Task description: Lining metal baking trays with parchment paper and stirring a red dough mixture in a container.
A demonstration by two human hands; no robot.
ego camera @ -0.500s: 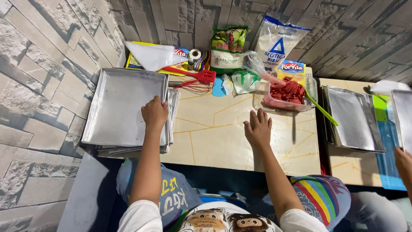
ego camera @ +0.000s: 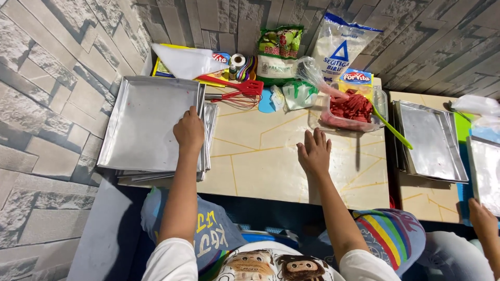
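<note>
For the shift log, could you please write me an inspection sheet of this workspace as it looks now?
Surface: low cream table with thin yellow lines, bare in the middle.
Job's things: stack of metal baking trays at the table's left end.
Clutter: red whisk, two bags against the wall, clear container of red pieces with a green utensil, more trays on the next table.
Hands: left hand on the tray stack's right edge; right hand flat on the table, empty.
Cables: nothing seen.
Surroundings: grey stone-pattern wall; another person's hand at the right.
</note>
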